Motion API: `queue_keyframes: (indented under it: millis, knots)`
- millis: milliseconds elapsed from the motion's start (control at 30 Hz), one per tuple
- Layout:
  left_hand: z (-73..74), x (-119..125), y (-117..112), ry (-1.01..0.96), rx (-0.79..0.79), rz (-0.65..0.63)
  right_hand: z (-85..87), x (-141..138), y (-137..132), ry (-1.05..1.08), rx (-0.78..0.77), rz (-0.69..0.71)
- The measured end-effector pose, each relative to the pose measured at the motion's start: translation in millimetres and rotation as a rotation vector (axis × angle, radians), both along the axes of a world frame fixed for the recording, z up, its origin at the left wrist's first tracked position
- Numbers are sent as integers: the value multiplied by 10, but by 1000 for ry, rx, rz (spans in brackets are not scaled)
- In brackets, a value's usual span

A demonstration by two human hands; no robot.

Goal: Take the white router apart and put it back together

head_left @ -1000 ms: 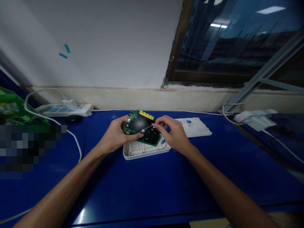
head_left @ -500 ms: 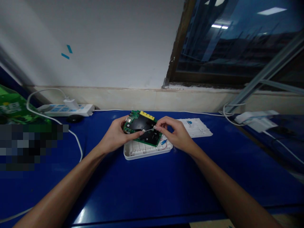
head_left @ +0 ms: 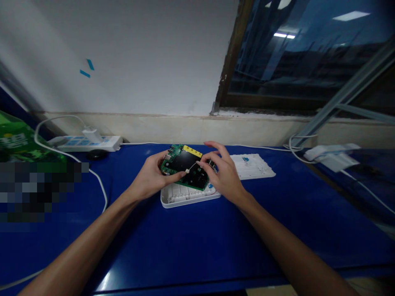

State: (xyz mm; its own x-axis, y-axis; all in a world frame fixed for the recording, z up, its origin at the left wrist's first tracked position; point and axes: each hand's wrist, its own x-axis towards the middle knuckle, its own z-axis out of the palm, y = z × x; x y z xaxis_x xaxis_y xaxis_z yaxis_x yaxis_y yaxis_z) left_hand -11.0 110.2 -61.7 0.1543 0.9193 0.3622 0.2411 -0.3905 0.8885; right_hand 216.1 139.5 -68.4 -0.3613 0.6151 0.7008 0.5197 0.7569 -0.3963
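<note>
While my left hand [head_left: 151, 174] grips a green circuit board [head_left: 188, 169] above a white plastic casing [head_left: 185, 195], my right hand [head_left: 224, 172] pinches its thin white wire [head_left: 191, 165].

1. Circuit board [head_left: 185, 163]: green, with black panels and a yellow connector [head_left: 191, 151] along one edge.
2. Casing [head_left: 182, 198]: white, ribbed in a grid.
3. Counter [head_left: 173, 242]: deep glossy blue.
4. Power strip [head_left: 89, 144]: white with blue switches.
5. Bag [head_left: 15, 142]: bright green with white lettering.
6. Wall [head_left: 138, 61]: white, with two blue tape marks [head_left: 87, 68].
</note>
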Motion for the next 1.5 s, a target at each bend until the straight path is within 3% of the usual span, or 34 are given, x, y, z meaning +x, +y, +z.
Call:
queue_keyframes:
  millis: [267, 500, 800, 1167, 1500]
  knots:
    - [-26, -20, 13, 5, -24, 6, 11, 42, 32, 10, -82, 120]
    - [-48, -33, 49, -11, -59, 22, 86, 189, 100, -28, -33, 125]
    - [-48, -29, 34, -28, -69, 24, 49, 272, 148, -113, -63, 185]
    - [-32, -17, 20, 10, -39, 65, 33, 147, 58, -68, -152, 59]
    - [-20, 9, 0, -34, -42, 38, 124, 167, 43, -93, -158, 89]
